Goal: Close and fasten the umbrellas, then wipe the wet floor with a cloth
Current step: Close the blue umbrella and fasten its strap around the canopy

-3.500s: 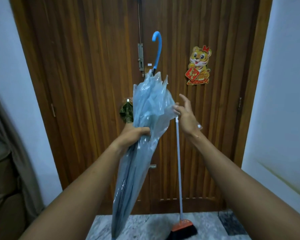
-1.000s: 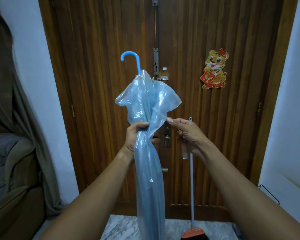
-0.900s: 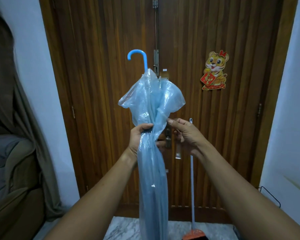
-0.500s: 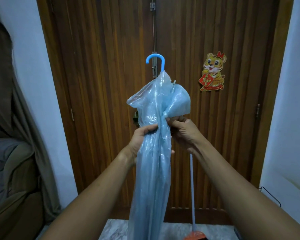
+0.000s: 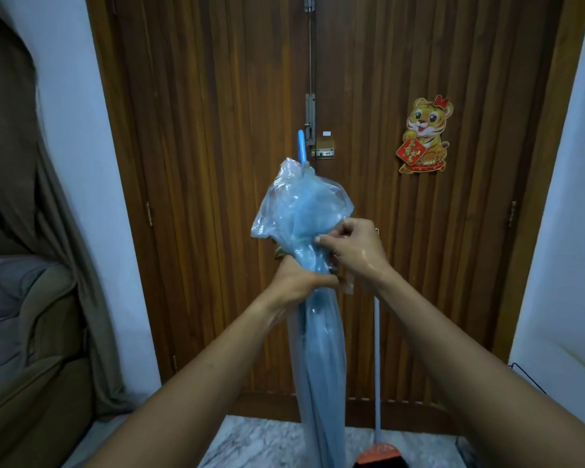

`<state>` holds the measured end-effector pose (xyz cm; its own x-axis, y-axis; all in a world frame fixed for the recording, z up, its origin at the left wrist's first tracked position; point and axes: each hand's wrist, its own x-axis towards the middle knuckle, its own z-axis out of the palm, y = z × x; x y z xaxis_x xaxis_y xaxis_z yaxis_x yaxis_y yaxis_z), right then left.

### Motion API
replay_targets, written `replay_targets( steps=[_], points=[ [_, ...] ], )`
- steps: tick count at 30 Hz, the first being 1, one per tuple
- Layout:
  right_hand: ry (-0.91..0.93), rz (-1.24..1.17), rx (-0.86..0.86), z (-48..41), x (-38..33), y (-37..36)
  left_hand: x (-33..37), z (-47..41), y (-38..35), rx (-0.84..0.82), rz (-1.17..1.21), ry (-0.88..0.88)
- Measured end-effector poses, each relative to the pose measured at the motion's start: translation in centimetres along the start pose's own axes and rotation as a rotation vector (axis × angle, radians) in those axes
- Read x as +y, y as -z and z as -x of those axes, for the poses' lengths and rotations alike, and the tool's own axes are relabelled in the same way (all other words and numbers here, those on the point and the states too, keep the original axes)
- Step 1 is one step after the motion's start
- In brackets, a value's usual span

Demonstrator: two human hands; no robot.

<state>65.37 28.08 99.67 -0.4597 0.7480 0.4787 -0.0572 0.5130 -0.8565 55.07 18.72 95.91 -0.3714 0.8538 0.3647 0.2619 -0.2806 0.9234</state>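
A clear blue plastic umbrella (image 5: 321, 346) stands folded and upright in front of me, its blue handle (image 5: 301, 145) at the top. My left hand (image 5: 299, 280) grips the gathered canopy around its middle. Just above it, my right hand (image 5: 352, 246) pinches the plastic folds at the umbrella's neck. The loose top of the canopy (image 5: 298, 204) bulges above both hands. A short clear strap (image 5: 349, 287) hangs below my right wrist. The umbrella's tip is out of the frame at the bottom.
A wooden double door (image 5: 217, 163) with a bolt (image 5: 322, 152) and a tiger sticker (image 5: 425, 136) fills the background. A broom (image 5: 377, 383) with an orange head leans against it on the right. A brown sofa (image 5: 24, 349) and curtain stand at left. Marble floor (image 5: 250, 444) lies below.
My right hand has moved from beside the canopy onto the umbrella's neck and pinches the folds. The handle has turned edge-on, and the canopy is bunched tighter.
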Motion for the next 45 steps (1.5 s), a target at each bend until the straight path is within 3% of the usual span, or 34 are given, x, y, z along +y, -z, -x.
replay_targets(
  steps=[4,8,12,19,23,27,30,35,37,38,42,45],
  points=[
    [0.019,-0.209,-0.244,0.9,-1.6,0.8,-0.3,0.3,0.6,0.236,0.08,0.058],
    [0.003,-0.257,-0.143,0.5,-2.0,3.5,-0.3,0.3,2.6,0.357,0.174,0.147],
    [-0.167,-0.273,-0.215,0.4,-0.4,3.7,0.9,1.4,3.2,0.077,0.433,0.211],
    [-0.221,-0.732,-0.482,1.1,0.2,0.9,1.9,1.0,2.5,-0.496,0.766,0.214],
    [-0.211,-0.775,-0.543,1.2,-0.3,0.8,1.9,0.7,2.8,-0.624,0.79,0.224],
    [-0.228,-0.881,-0.484,1.2,-0.7,0.4,2.3,0.8,3.0,-0.698,0.832,0.242],
    [-0.213,-0.87,-0.336,1.3,-1.4,0.2,2.3,1.0,3.8,-0.638,0.632,0.285],
    [-0.101,-0.497,-0.072,0.4,-1.0,0.7,0.4,1.5,4.5,-0.112,0.033,0.262],
    [-0.064,-0.354,0.015,0.5,-0.6,0.7,-1.2,1.5,3.6,0.138,-0.067,0.136],
    [-0.046,-0.307,0.046,0.6,-0.5,0.5,-1.6,1.7,2.8,0.179,-0.085,0.07],
    [0.006,-0.201,0.111,0.8,-0.4,-0.3,-0.5,2.5,0.4,0.062,0.157,0.134],
    [-0.059,-0.319,0.034,1.3,-1.3,-0.8,0.0,2.5,-0.2,-0.06,0.056,-0.014]
  ],
)
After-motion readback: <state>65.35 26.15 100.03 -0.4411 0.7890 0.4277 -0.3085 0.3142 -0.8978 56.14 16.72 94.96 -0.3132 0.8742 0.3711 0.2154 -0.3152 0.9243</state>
